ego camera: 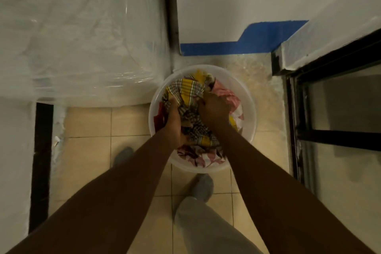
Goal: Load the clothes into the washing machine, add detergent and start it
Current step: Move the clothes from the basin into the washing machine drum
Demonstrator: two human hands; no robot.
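Both hands dig into the laundry: the left hand (175, 123) and right hand (214, 109) each clench a fistful of one yellow checked cloth (183, 88). It lies heaped in a single white basin (250, 109) on the tiled floor (88, 121), just beside one plastic-wrapped appliance (82, 37), probably the washer. Loading appears barely begun; the next move calls for lifting the bundle clear without trailing the pink cloth (228, 95) or the red piece (159, 113). No detergent is visible.
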